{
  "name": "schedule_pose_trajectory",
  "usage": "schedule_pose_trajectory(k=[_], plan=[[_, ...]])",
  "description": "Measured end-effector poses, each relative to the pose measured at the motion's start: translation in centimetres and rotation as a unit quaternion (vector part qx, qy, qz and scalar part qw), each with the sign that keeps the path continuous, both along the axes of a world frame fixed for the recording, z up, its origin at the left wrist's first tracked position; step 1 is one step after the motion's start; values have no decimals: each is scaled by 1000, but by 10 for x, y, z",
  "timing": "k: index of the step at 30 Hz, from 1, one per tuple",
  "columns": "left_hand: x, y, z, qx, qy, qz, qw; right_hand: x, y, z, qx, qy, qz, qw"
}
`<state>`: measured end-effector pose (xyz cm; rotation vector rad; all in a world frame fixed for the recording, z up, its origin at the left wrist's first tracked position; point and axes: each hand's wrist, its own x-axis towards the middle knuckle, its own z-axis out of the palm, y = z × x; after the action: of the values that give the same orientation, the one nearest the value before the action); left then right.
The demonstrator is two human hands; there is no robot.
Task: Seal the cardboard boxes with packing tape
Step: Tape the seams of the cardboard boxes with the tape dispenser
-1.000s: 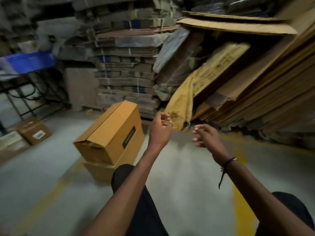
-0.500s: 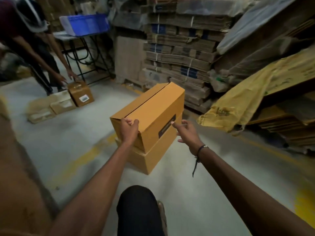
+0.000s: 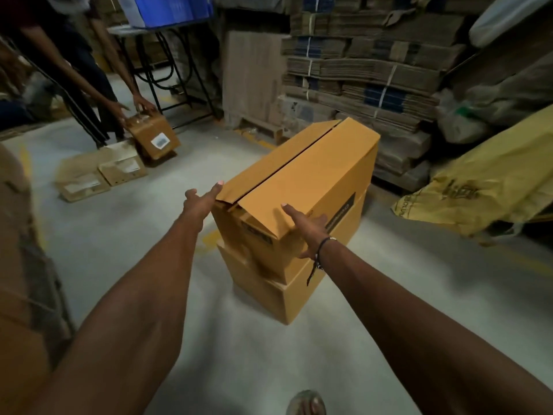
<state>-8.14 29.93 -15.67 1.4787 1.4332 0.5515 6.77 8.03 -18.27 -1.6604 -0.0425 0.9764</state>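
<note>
Two tan cardboard boxes are stacked on the grey floor in the middle of the head view. The top box [image 3: 311, 175] has its flaps folded down with an open seam running along its length, and it sits askew on the bottom box [image 3: 278, 298]. My left hand [image 3: 200, 200] reaches to the near left corner of the top box with fingers straight, fingertips at the flap edge. My right hand [image 3: 308, 226] lies flat on the near right flap with fingers extended. No tape roll is visible.
Another person [image 3: 74, 64] at the left bends over a small brown box [image 3: 152, 136]. Flat packages [image 3: 98, 175] lie on the floor beside it. Bundled flat cartons [image 3: 374, 79] are stacked behind, a yellow sack [image 3: 484, 187] at right, a cardboard edge [image 3: 18, 265] at far left.
The view swung left and came closer to the stacked boxes. My hands moved from gripping the top box's near sides to lying with straight fingers on its near flaps.
</note>
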Motion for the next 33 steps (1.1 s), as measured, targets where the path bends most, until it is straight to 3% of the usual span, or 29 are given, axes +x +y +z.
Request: schedule_pose_trajectory(k=[5, 9, 18, 25, 33], plan=[[5, 6, -28, -85, -17, -56, 995, 1, 5, -30, 10, 32, 29, 999], [10, -3, -33, -114, -128, -49, 984, 1, -2, -34, 51, 46, 41, 997], [15, -71, 1, 8, -166, -86, 982, 9, -82, -19, 125, 78, 56, 987], [19, -172, 52, 57, -156, -135, 977, 0, -197, 28, 164, 37, 29, 985], [42, -358, 69, 29, -168, -211, 962, -21, -408, 74, 124, -11, -49, 991]])
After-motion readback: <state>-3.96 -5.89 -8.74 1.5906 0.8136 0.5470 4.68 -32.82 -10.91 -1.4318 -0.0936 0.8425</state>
